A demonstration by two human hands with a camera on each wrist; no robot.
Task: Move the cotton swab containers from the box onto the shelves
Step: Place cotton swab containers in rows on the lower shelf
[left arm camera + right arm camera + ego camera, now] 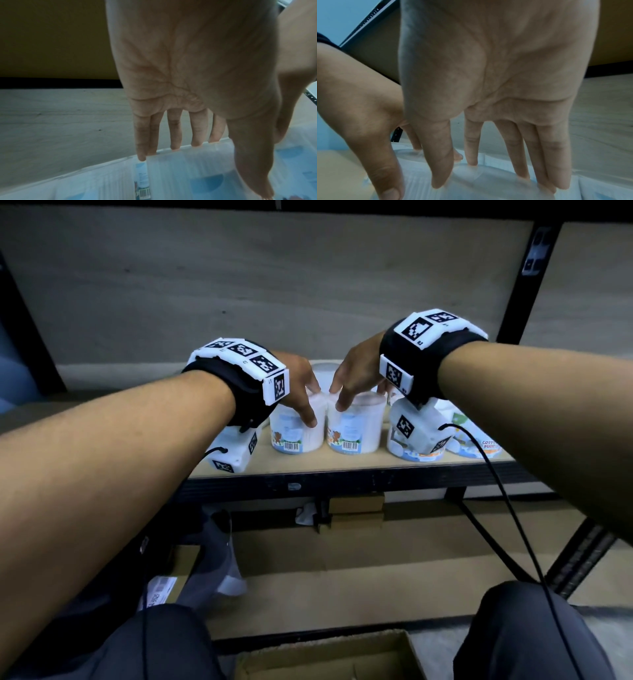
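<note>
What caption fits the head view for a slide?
Left hand and right hand rest fingers on two cotton swab containers standing on the shelf.

We can read "COTTON BUDS", in part, on the orange-and-green label of the rightmost container on the shelf. Barcodes show on the two middle containers, their digits too small to read.

Looks like a stockroom or warehouse storage spot to me. You've got a black metal rack with bare wooden shelf boards, a row of clear plastic tubs of cotton swabs with barcode labels lined up on it, and an open brown cardboard shipping box down on the floor.
</note>
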